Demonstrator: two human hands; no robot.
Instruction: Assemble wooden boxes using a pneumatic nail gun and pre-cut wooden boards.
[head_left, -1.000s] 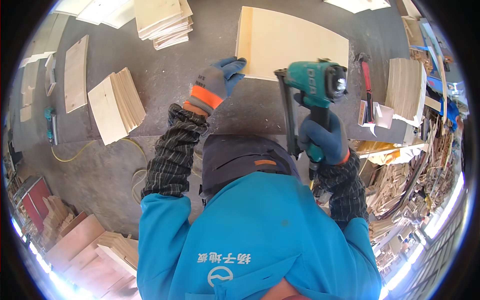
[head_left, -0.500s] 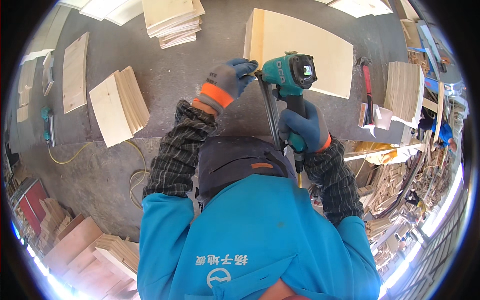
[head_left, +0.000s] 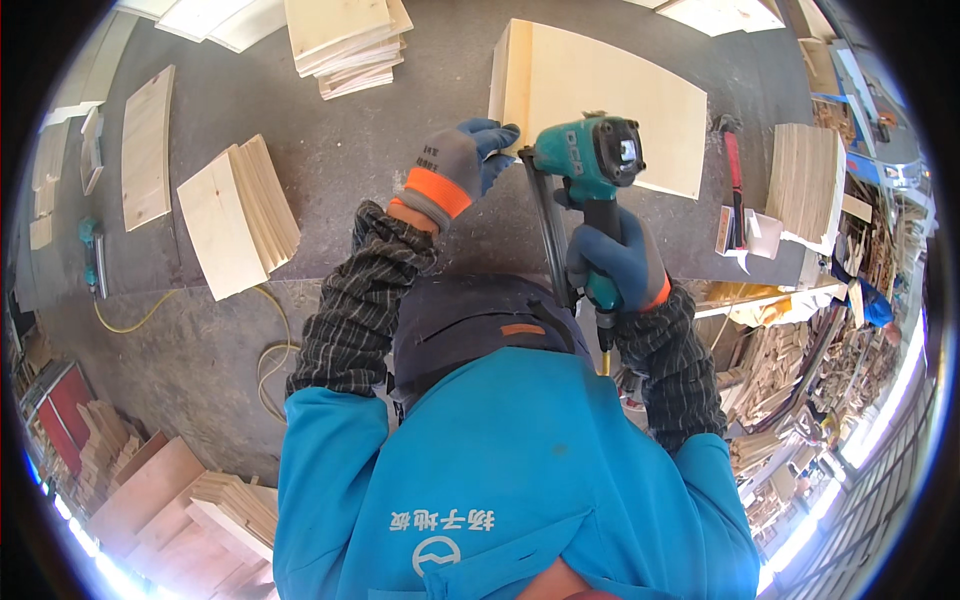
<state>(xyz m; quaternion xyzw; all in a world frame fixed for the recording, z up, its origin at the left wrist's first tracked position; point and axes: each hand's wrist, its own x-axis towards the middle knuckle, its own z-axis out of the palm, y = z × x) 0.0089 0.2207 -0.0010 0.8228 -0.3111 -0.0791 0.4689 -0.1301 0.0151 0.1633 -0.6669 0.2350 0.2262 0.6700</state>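
My right hand [head_left: 617,257], in a grey-blue glove, wraps round the grip of a teal and black pneumatic nail gun [head_left: 585,160]. Its nose points left, just beside the near-left corner of a pale wooden panel piece [head_left: 605,95]. That piece lies on the dark table, with a yellower strip along its left edge. At this corner my left hand [head_left: 460,165], gloved with an orange cuff, has its fingers curled against the wood. The nail gun's body hides part of the panel's near edge, and the exact contact of the left fingertips is partly hidden.
Stacked thin boards [head_left: 245,210] stand left on the dark table [head_left: 400,100], with another stack [head_left: 350,40] at the back. Right are a red-handled hammer [head_left: 736,185] and more boards [head_left: 800,185]. A second nail gun [head_left: 93,255] lies far left; its yellow hose [head_left: 140,328] hangs down.
The nail gun in my right hand has shifted slightly right and nearer to me, its nose a little farther from the left fingers. My left hand stays at the corner.
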